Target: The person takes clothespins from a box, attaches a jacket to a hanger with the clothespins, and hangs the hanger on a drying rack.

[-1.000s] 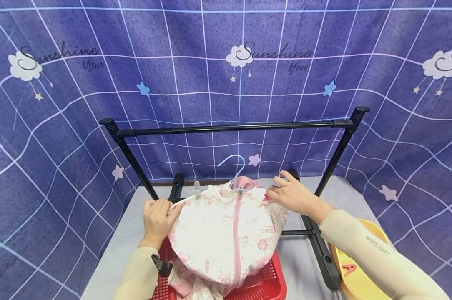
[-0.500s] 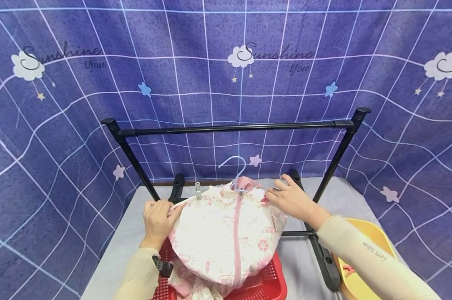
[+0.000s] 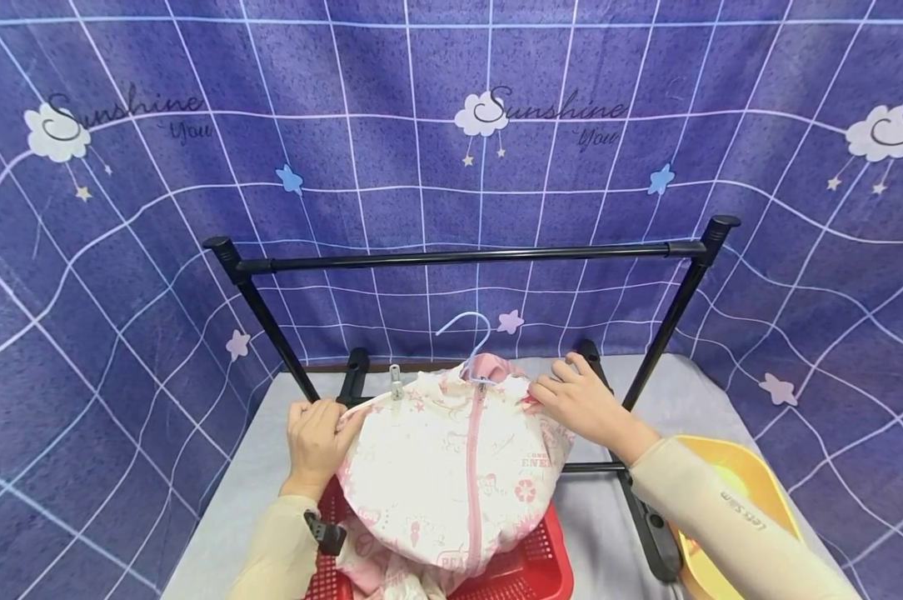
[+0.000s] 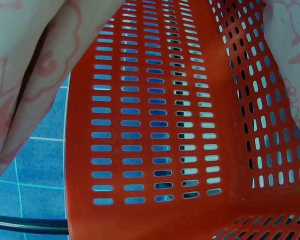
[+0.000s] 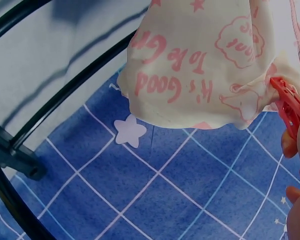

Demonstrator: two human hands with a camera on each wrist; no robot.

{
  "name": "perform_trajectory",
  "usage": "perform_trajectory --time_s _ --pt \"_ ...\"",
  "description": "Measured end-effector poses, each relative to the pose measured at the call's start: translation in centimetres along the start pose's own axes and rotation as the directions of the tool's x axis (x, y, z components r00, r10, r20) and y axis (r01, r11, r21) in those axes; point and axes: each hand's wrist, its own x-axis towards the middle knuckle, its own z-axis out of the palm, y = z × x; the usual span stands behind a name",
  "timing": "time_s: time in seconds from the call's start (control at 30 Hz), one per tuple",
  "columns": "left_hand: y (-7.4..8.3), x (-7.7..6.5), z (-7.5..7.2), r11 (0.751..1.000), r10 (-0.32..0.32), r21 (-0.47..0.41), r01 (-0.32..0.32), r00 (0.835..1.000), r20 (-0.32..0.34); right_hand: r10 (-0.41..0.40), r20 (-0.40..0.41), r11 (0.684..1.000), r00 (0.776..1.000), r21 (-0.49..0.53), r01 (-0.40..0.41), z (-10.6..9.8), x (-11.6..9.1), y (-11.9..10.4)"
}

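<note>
A white child's jacket (image 3: 429, 475) with pink prints and a pink zip hangs on a pale blue hanger (image 3: 487, 329). My left hand (image 3: 316, 437) grips the jacket and hanger at the left shoulder. At the right shoulder, my right hand (image 3: 582, 404) pinches a red clothespin (image 5: 289, 106), its tip against the fabric in the right wrist view. A metal clip (image 3: 396, 383) stands on the hanger's left arm. The jacket's lower part droops into a red perforated basket (image 3: 556, 558). In the left wrist view, that basket's wall (image 4: 145, 220) fills the middle, and the left hand is out of sight.
Behind the jacket stands a black clothes rack (image 3: 451, 257) with a horizontal bar and floor feet. A yellow basin (image 3: 770, 479) sits at right, partly behind the right forearm. Blue checked cloth (image 3: 391, 192) surrounds the grey surface (image 3: 230, 508).
My right hand has shifted slightly down at the right shoulder, and its forearm has dropped, uncovering more of the basin's back. The left hand and the jacket have hardly moved.
</note>
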Motion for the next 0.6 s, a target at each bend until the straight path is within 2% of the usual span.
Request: perform_trajectory --time_s 0.3,0.6 --pt "0.0 0.0 0.0 1.000 0.003 -0.005 -0.003 1.000 -0.008 0.064 -0.070 0.998 0.996 -0.002 -0.064 0.6 -0.3 -0.7" --pt "0.0 -0.2 0.0 1.000 0.000 0.017 0.000 1.000 0.011 0.147 -0.069 0.987 0.987 0.067 -0.143 0.6 -0.6 -1.3"
